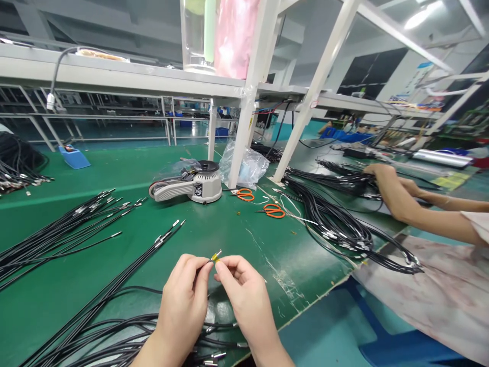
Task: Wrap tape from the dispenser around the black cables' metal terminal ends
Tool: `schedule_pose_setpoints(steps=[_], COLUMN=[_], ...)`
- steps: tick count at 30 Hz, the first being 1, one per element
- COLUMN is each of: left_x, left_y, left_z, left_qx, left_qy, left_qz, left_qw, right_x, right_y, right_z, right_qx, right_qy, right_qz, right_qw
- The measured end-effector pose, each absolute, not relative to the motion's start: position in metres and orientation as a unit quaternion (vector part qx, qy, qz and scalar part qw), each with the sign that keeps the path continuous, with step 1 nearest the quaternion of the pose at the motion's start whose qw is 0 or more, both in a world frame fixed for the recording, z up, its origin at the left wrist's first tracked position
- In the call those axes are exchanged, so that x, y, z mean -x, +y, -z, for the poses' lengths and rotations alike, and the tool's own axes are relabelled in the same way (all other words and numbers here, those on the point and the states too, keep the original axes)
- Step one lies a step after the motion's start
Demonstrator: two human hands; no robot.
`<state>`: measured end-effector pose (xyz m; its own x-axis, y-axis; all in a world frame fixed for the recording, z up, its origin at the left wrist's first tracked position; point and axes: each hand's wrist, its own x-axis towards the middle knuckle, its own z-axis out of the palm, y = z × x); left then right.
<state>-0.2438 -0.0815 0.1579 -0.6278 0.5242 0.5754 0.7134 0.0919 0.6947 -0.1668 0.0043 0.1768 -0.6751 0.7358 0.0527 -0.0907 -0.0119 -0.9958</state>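
Near the front of the green table, my left hand (185, 298) pinches a black cable just behind its metal end (219, 252). A small piece of yellow tape (214, 257) sits around the cable there. The thumb and finger of my right hand (244, 290) are closed on that tape from the other side. Below my hands lies a loose pile of black cables (126, 326) with metal ends. A thin bundle of straight cables (137, 262) runs up along the left, its tips beyond my left hand.
A grey tape dispenser (204, 186) stands ahead, with orange-handled scissors (274, 211) to its right. More cables (69, 224) lie left. White shelf posts (250, 97) rise from the table (244, 234). At right, a co-worker's hands (382, 178) handle cables near a coiled bundle (332, 214).
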Motion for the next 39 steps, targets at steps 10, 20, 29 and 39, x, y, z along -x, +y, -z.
schedule_pose_setpoints(steps=[10,20,29,39], left_x=[0.241,0.241,0.255,0.255], left_y=[-0.082,-0.082,-0.087,-0.093], left_z=[-0.169,-0.168,-0.178,-0.171], left_qx=[0.273,0.203,0.217,0.267], left_qy=[-0.756,-0.643,-0.454,-0.36], left_qz=[0.577,0.679,0.704,0.588], left_qw=[-0.144,-0.291,-0.502,-0.674], right_x=[0.169,0.172,0.164,0.162], right_y=[0.007,0.009,0.021,0.039], right_z=[-0.173,-0.172,-0.177,-0.161], right_qx=[0.255,0.238,0.134,-0.09], right_qy=[-0.614,-0.611,-0.619,-0.615], right_qz=[-0.687,-0.696,-0.729,-0.749], right_qw=[0.295,0.293,0.26,0.227])
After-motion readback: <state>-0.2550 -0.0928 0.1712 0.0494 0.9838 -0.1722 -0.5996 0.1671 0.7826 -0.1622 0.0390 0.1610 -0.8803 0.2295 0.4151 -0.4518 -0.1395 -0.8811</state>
